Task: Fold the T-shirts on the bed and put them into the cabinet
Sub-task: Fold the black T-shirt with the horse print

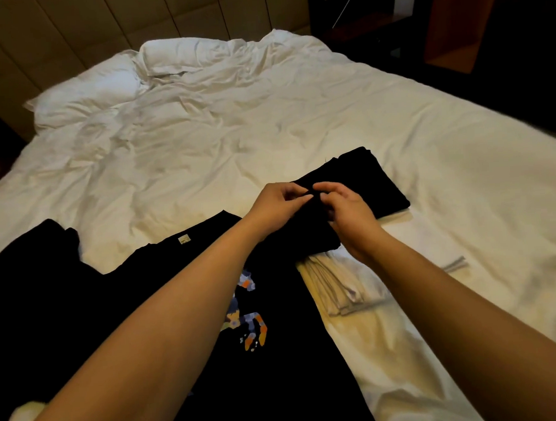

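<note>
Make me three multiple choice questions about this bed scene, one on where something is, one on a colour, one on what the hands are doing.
1. Where does the folded black T-shirt lie?
A. on the pillow
B. on the white bed sheet, right of the printed T-shirt
C. on the floor

2. What colour is the pillow?
A. white
B. red
C. blue

3. What are the left hand and right hand doing?
A. resting flat
B. pinching black fabric
C. holding a hanger

Answers: 1 B, it sits on the sheet beyond the hands. 2 A, it matches the sheet. 3 B, both thumbs and fingers close on the cloth edge.
</note>
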Demonstrator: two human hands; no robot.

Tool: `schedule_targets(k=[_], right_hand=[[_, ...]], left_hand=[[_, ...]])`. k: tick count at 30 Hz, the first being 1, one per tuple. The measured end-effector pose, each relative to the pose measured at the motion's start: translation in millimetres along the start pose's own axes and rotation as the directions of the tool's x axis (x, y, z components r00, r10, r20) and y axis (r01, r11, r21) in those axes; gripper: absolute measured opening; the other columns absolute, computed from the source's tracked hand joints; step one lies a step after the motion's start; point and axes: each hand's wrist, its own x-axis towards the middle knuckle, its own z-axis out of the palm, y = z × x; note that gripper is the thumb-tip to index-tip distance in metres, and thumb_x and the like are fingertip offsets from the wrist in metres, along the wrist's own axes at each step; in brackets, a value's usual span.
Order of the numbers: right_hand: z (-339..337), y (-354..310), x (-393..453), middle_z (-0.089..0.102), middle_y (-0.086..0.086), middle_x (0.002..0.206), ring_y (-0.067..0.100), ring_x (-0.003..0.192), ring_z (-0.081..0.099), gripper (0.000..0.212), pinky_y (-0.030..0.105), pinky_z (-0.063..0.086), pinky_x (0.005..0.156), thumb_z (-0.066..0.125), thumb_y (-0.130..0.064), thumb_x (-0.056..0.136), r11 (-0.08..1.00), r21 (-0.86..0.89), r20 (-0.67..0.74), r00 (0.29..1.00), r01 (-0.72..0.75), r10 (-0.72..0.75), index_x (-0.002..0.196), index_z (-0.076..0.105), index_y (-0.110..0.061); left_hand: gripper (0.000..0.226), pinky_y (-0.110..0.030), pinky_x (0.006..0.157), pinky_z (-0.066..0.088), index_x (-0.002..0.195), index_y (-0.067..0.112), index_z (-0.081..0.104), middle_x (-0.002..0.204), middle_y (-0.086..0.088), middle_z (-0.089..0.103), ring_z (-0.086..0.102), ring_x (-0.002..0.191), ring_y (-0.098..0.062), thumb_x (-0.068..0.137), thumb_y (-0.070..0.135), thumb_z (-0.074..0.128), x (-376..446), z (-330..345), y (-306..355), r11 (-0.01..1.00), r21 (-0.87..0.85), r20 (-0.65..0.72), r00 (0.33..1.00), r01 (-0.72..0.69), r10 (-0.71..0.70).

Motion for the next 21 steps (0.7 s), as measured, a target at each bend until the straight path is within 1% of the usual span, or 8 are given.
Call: schedule_targets(k=[2,5,8,10,12,15,18,21], right_hand=[[-1.0,4.9,-1.1,0.068,0.009,0.113,0.021,0.103,0.067,0.026,0.03,0.057,0.084,0.047,-0.014,0.102,1.0,-0.011,-0.033,0.999,0.013,-0.013,0.12,0.064,-0.019],[-4.8,6.3,1.7,0.064,0.004,0.119,0.017,0.107,0.065,0.029,0.032,0.057,0.089,0.049,-0.021,0.103,0.999,0.038,-0.073,0.997,0.032,-0.03,0.131,0.056,-0.025],[-7.6,10.1,3.0,0.064,0.002,0.122,0.015,0.107,0.065,0.039,0.033,0.056,0.092,0.056,-0.038,0.099,0.999,0.042,-0.097,0.995,0.032,-0.028,0.134,0.051,-0.023],[-10.8,16.5,-4.3,0.069,0.005,0.111,0.016,0.098,0.069,0.04,0.031,0.058,0.084,0.067,-0.035,0.093,0.997,-0.074,-0.065,0.998,0.02,-0.024,0.124,0.059,-0.012],[-15.9,27.1,-10.1,0.072,0.018,0.091,0.027,0.085,0.071,0.027,0.046,0.057,0.078,0.071,-0.023,0.09,0.976,-0.207,-0.01,0.998,0.062,-0.066,0.104,0.068,0.0],[-22.5,34.1,-12.8,0.069,0.02,0.081,0.035,0.079,0.069,0.023,0.055,0.054,0.073,0.069,-0.026,0.09,0.924,-0.364,-0.071,0.986,0.117,-0.153,0.086,0.069,-0.003],[-20.6,27.8,-16.0,0.069,0.012,0.074,0.029,0.073,0.068,0.026,0.053,0.056,0.071,0.067,-0.033,0.089,0.895,-0.416,-0.111,0.968,0.159,-0.224,0.082,0.068,-0.008],[-15.7,21.9,-22.9,0.062,0.009,0.067,0.023,0.064,0.06,0.027,0.043,0.049,0.062,0.065,-0.029,0.093,0.836,-0.501,-0.113,0.941,0.223,-0.318,0.077,0.063,-0.007]], left_hand=[[0.009,-0.008,0.066,0.045,0.101,0.017,0.073,0.085,0.009,0.071,0.063,0.07,0.008,0.093,0.018,0.07,1.7,6.5,0.5,1.0,-0.002,-0.003,1.0,-0.024,0.024],[0.018,-0.01,0.073,0.049,0.104,0.011,0.074,0.092,0.003,0.073,0.067,0.079,0.002,0.088,0.017,0.076,3.8,10.9,-0.6,0.997,-0.032,-0.075,0.995,-0.066,0.063],[0.009,-0.012,0.069,0.048,0.092,0.015,0.073,0.083,0.003,0.07,0.064,0.072,0.002,0.085,0.015,0.079,9.3,11.0,0.6,0.993,-0.066,-0.168,0.982,-0.102,0.09],[0.01,-0.013,0.064,0.043,0.084,0.021,0.071,0.073,0.006,0.062,0.057,0.061,0.004,0.084,0.016,0.08,16.0,6.4,4.7,0.991,-0.054,-0.229,0.968,-0.121,0.106],[0.011,-0.017,0.058,0.042,0.08,0.024,0.071,0.065,0.005,0.057,0.052,0.053,0.0,0.086,0.018,0.078,23.3,0.8,10.1,0.992,-0.027,-0.24,0.965,-0.12,0.11],[0.014,-0.02,0.048,0.046,0.08,0.021,0.068,0.064,-0.001,0.062,0.058,0.051,-0.004,0.091,0.014,0.073,30.3,-3.7,21.1,0.995,-0.045,-0.172,0.982,-0.09,0.081],[0.013,-0.029,0.059,0.059,0.083,0.019,0.065,0.08,-0.003,0.065,0.067,0.069,-0.012,0.094,0.012,0.068,36.6,-4.6,28.2,0.996,-0.055,-0.067,0.995,-0.077,0.073],[0.012,-0.029,0.066,0.061,0.085,0.018,0.065,0.086,-0.004,0.063,0.068,0.074,-0.013,0.096,0.013,0.066,39.6,-5.8,30.4,0.995,-0.057,-0.056,0.995,-0.083,0.08]])
